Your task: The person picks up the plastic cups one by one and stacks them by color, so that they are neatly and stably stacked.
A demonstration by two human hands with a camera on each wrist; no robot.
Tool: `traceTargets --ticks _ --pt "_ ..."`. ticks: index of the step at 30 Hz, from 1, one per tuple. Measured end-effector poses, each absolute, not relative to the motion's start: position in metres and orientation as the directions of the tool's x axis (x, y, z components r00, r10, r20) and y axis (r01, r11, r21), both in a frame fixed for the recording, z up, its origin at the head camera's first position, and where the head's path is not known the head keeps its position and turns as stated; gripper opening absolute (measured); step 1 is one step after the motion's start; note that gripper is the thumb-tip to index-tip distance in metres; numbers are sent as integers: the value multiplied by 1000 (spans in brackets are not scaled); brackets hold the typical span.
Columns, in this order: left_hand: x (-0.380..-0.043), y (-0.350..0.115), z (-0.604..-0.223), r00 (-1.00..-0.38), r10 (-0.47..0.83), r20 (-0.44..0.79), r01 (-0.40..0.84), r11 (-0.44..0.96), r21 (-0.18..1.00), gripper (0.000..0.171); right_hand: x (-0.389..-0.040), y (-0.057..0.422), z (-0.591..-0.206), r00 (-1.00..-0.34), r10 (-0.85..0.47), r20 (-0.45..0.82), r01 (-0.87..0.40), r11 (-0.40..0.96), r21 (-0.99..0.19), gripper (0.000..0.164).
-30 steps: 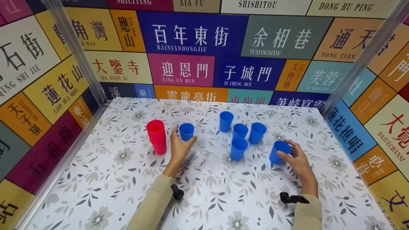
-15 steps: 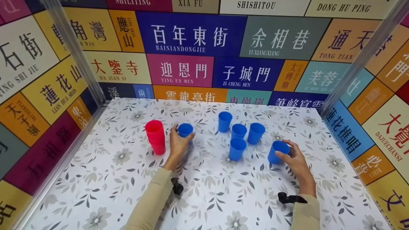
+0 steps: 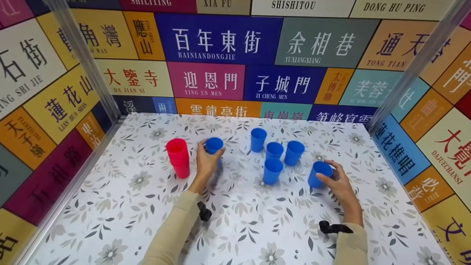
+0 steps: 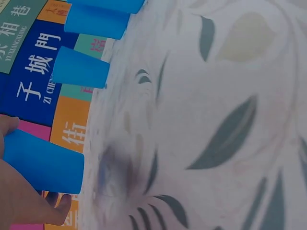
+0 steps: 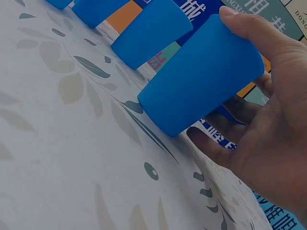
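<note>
My left hand (image 3: 207, 160) holds a blue plastic cup (image 3: 214, 146) between thumb and fingers. In the left wrist view that cup (image 4: 45, 163) hangs just off the table, a soft shadow beneath it. At the right, the fingers and thumb of my right hand (image 3: 340, 180) grip another blue cup (image 3: 319, 175). The right wrist view has this cup (image 5: 201, 76) upright, at or close to the tabletop; exact contact is unclear. Left of my left hand stands a stack of nested red cups (image 3: 178, 158). Several blue cups (image 3: 273, 171) stand upright between my hands.
A white cloth with grey leaves and flowers covers the table (image 3: 235, 224). Printed sign panels (image 3: 220, 38) wall it in at the back and both sides. Clear plastic posts (image 3: 90, 59) stand at the back corners.
My left hand has raised its blue cup slightly. My right hand keeps its grip, nearly still. The red stack and the blue cups between my hands stay put; the head view shifts slightly.
</note>
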State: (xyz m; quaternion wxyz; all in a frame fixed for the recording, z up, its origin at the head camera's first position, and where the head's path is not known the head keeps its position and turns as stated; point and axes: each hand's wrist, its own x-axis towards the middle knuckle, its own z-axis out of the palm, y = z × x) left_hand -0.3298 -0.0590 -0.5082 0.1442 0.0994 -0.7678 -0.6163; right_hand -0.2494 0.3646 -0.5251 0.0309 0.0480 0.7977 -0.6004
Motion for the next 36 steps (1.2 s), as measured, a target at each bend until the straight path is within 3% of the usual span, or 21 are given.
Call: traceTargets --ticks 13,22,36 --pt "-332 -44 -486 -958 -223 182 105 319 942 73 -252 368 -529 -993 27 -113 116 227 -967 81" --pt "-325 -19 -464 -972 -69 225 185 366 912 75 -251 366 -526 -993 13 -113 113 223 -968 80" --pt "-321 33 -431 -971 91 221 239 391 889 75 -250 364 -526 -996 0 -94 91 252 -963 80"
